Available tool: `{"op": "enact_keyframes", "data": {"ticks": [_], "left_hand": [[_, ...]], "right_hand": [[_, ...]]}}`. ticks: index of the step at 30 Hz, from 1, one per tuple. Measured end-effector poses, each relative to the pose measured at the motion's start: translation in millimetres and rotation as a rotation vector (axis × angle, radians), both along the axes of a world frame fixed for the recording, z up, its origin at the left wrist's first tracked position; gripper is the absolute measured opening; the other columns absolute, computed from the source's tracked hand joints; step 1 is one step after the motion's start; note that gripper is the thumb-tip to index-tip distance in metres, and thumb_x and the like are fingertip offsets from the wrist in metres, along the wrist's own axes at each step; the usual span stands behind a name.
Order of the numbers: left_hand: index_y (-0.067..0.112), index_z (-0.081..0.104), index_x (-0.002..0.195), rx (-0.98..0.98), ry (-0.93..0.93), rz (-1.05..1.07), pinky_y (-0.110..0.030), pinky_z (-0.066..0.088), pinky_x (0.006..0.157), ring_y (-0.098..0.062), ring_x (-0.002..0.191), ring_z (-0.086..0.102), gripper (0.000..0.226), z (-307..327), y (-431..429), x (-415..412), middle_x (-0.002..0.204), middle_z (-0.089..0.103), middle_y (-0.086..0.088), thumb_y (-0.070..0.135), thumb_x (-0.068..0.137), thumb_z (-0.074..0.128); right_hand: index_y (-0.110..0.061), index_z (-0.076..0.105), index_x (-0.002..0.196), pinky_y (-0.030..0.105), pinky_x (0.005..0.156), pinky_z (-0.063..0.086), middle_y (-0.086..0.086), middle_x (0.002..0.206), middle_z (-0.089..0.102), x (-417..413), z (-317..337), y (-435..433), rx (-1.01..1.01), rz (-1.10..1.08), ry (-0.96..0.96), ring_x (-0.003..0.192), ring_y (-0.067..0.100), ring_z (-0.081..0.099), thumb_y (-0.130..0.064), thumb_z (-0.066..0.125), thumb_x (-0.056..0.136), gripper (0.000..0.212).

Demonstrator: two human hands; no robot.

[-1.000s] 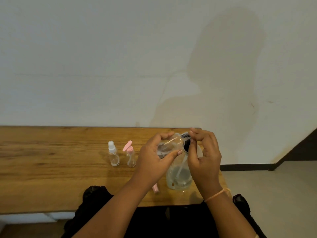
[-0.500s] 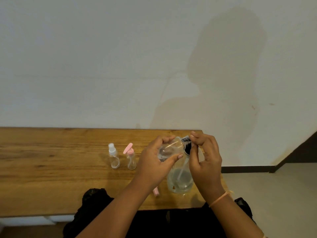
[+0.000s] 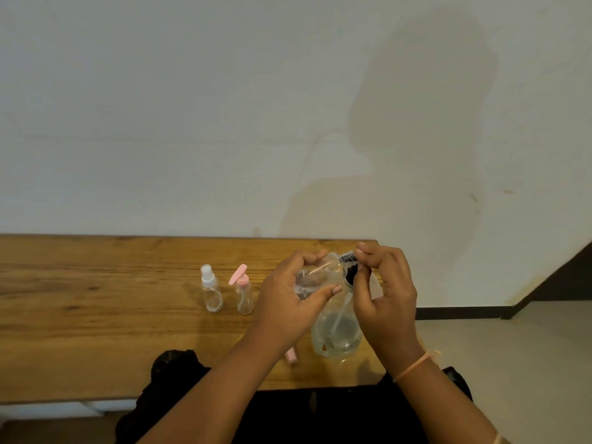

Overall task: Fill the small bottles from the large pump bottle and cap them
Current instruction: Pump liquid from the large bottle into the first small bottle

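Note:
The large clear pump bottle (image 3: pixel 336 331) stands near the table's right front edge, with a little liquid at the bottom and a dip tube inside. My right hand (image 3: pixel 387 299) pinches its black pump head (image 3: pixel 350 272) from the right. My left hand (image 3: pixel 288 302) grips a small clear bottle (image 3: pixel 315 275), tilted on its side, its mouth toward the pump head. Two more small bottles stand to the left: one with a white spray cap (image 3: pixel 211 291), one with a pink pump cap (image 3: pixel 244 291). A pink cap (image 3: pixel 291 355) lies by my left wrist.
The wooden table (image 3: pixel 96 315) runs left along a white wall (image 3: pixel 256 123) and ends just right of the pump bottle. Floor and a dark skirting show at the right. Dark clothing sits below the front edge.
Both hands keep the same hold on the small bottle and the pump head. They sit slightly lower in the view; nothing on the table has moved.

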State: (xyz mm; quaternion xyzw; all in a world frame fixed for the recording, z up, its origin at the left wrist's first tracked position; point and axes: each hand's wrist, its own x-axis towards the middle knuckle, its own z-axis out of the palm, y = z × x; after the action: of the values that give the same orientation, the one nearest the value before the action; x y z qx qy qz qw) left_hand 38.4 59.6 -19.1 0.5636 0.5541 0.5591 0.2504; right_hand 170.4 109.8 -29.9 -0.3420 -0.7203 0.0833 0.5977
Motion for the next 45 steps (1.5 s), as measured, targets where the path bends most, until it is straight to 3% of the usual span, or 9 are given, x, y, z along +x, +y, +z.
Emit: {"op": "enact_keyframes", "data": {"ticks": [3,13,20,29,40,45], "left_hand": [[0.044,0.054,0.090,-0.001,0.008,-0.011,-0.001,0.039,0.082,0.015,0.104,0.053,0.039,0,0,-1,0.106,0.060,0.029,0.024,0.070,0.081],[0.044,0.054,0.093,0.072,0.006,0.009,-0.001,0.038,0.084,0.011,0.107,0.054,0.041,-1,0,0,0.109,0.061,0.024,0.021,0.072,0.080],[0.044,0.051,0.086,0.000,0.045,0.004,0.002,0.037,0.081,0.018,0.105,0.051,0.037,-3,2,-1,0.107,0.058,0.032,0.025,0.072,0.080],[0.043,0.054,0.093,0.069,0.006,0.003,0.000,0.038,0.082,0.012,0.108,0.053,0.039,-3,0,0,0.111,0.061,0.022,0.022,0.072,0.080],[0.045,0.052,0.089,0.027,0.023,-0.008,0.001,0.038,0.081,0.016,0.106,0.052,0.038,-6,1,0,0.110,0.058,0.030,0.024,0.073,0.079],[0.043,0.053,0.094,0.093,0.016,-0.001,-0.003,0.040,0.084,0.011,0.107,0.055,0.038,-4,0,2,0.110,0.061,0.025,0.026,0.072,0.080]], "right_hand": [[0.003,0.063,0.090,0.010,0.088,0.043,-0.001,0.098,0.053,2,0,2,0.010,0.011,-0.045,0.098,0.003,0.053,-0.006,0.047,0.085,0.019],[-0.002,0.064,0.095,0.008,0.087,0.042,-0.004,0.098,0.055,0,7,-4,-0.006,0.010,-0.006,0.103,-0.008,0.051,-0.008,0.047,0.086,0.021],[0.001,0.063,0.094,0.011,0.089,0.044,-0.001,0.100,0.054,4,-5,1,0.008,-0.021,-0.063,0.105,-0.007,0.050,0.009,0.055,0.080,0.018],[-0.002,0.064,0.095,0.009,0.089,0.043,-0.004,0.099,0.056,0,4,-6,0.017,-0.016,-0.001,0.106,-0.008,0.051,0.001,0.051,0.085,0.016],[0.001,0.064,0.093,0.009,0.089,0.043,-0.001,0.099,0.056,1,-3,-2,0.015,-0.028,-0.039,0.103,-0.006,0.051,0.006,0.054,0.083,0.015],[-0.001,0.064,0.094,0.010,0.090,0.043,-0.002,0.099,0.056,1,4,-8,0.009,-0.001,0.027,0.106,-0.007,0.052,-0.007,0.047,0.087,0.020]]}}
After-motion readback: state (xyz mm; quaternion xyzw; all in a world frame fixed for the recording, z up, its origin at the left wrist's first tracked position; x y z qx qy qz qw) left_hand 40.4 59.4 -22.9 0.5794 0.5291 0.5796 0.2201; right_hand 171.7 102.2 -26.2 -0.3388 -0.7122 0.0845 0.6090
